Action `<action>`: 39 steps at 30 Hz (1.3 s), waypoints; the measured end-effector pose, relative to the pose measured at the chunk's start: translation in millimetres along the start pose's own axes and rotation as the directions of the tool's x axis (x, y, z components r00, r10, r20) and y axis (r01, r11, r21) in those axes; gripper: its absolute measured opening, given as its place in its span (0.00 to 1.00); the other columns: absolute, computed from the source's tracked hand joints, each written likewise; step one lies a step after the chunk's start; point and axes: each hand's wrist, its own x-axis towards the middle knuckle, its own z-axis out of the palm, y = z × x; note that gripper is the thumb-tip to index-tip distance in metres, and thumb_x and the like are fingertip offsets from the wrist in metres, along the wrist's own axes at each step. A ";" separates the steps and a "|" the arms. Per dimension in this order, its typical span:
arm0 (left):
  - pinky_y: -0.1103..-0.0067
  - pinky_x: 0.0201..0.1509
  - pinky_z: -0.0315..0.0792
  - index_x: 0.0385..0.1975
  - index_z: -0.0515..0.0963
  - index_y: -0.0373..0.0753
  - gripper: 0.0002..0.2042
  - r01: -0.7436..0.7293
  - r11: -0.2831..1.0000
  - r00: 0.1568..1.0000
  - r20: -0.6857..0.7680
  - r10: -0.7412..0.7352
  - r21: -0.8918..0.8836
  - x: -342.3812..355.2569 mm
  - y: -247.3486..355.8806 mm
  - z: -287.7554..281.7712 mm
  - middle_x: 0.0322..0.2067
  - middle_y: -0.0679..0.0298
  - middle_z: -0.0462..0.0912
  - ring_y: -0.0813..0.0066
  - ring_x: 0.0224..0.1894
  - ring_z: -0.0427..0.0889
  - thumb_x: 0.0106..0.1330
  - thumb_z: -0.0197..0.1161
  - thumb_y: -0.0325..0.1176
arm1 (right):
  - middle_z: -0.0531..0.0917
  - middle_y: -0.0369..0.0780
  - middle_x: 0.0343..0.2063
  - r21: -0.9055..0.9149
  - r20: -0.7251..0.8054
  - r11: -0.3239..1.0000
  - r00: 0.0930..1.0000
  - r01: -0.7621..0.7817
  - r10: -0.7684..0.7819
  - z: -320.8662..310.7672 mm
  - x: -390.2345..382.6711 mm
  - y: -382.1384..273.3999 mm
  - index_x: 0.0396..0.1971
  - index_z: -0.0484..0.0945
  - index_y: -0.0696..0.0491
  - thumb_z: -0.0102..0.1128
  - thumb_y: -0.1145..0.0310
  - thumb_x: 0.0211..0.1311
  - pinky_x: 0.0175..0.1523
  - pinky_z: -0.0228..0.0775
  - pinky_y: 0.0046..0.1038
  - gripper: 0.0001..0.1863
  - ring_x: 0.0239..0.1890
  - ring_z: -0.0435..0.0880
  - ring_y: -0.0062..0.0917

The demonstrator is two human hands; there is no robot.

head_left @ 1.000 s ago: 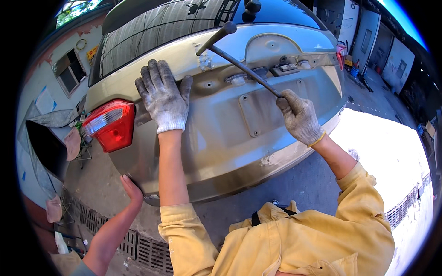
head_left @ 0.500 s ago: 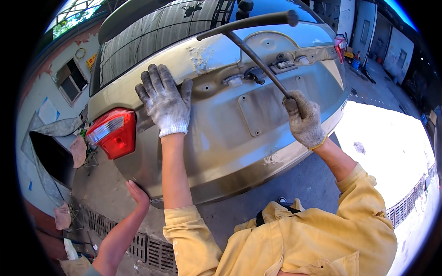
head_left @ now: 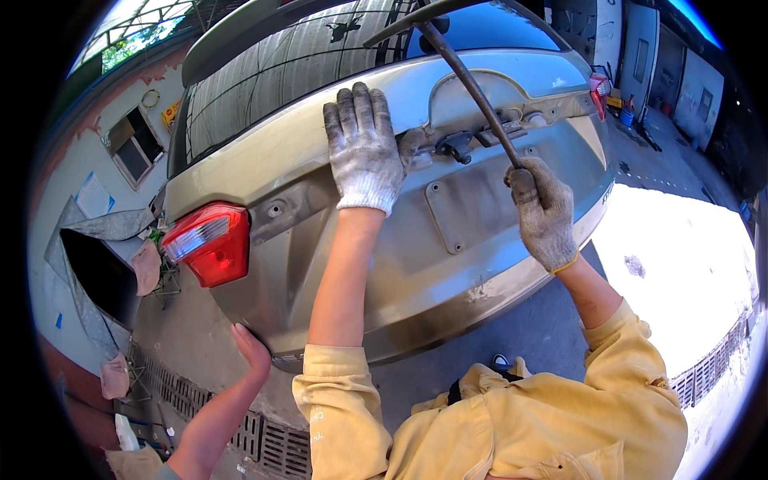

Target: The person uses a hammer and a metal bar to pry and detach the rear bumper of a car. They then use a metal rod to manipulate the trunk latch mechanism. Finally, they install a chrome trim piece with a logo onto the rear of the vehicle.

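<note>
My left hand point(head_left: 366, 152), in a grey-stained knit glove, lies flat on the ridge of a beige car tailgate point(head_left: 360, 276) below the rear window. Its fingers point up and are slightly apart; the thumb reaches toward the recess with the latch fittings point(head_left: 456, 146). Held in my gloved right hand point(head_left: 546, 212) is a body hammer point(head_left: 478, 94), gripped near the handle's lower end. The hammer's long curved head is raised over the rear window, clear of the panel, and partly cut off by the view's top edge.
A red and clear tail light point(head_left: 212, 244) is at the tailgate's left. Another person's bare hand point(head_left: 253, 349) touches its lower left corner. A metal drain grate point(head_left: 284, 448) runs along the floor. Sunlit ground point(head_left: 672, 264) lies at right, with a blue container point(head_left: 627, 118) beyond.
My left hand has shifted right along the ridge, from near the tail light toward the latch recess. The hammer has gone up, its head now partly out of view.
</note>
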 end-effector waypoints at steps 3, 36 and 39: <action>0.54 0.80 0.47 0.69 0.68 0.36 0.38 -0.110 0.986 0.994 -0.003 0.111 -0.124 1.1 24.8 10.9 0.72 0.49 0.65 0.50 0.75 0.60 0.68 0.59 0.60 | 0.82 0.44 0.24 -0.062 0.025 0.998 0.999 -0.018 0.020 -4.4 -0.2 4.9 0.42 0.81 0.57 0.61 0.64 0.74 0.32 0.72 0.30 0.11 0.23 0.79 0.31; 0.49 0.79 0.48 0.68 0.67 0.33 0.41 -0.090 0.942 0.995 -0.077 0.069 -0.324 -48.6 42.7 8.8 0.70 0.45 0.64 0.43 0.74 0.60 0.56 0.72 0.47 | 0.79 0.52 0.22 -0.138 0.157 0.978 0.978 0.157 -0.135 -1.0 15.0 2.8 0.40 0.79 0.54 0.62 0.70 0.70 0.29 0.70 0.42 0.05 0.27 0.80 0.53; 0.48 0.79 0.48 0.68 0.67 0.33 0.40 -0.095 0.946 0.995 -0.060 0.080 -0.311 -43.8 40.1 8.4 0.71 0.45 0.64 0.42 0.74 0.60 0.57 0.72 0.47 | 0.78 0.52 0.21 -0.188 0.199 0.973 0.975 0.135 -0.097 3.3 15.6 14.7 0.40 0.79 0.54 0.62 0.71 0.70 0.29 0.69 0.43 0.04 0.26 0.80 0.53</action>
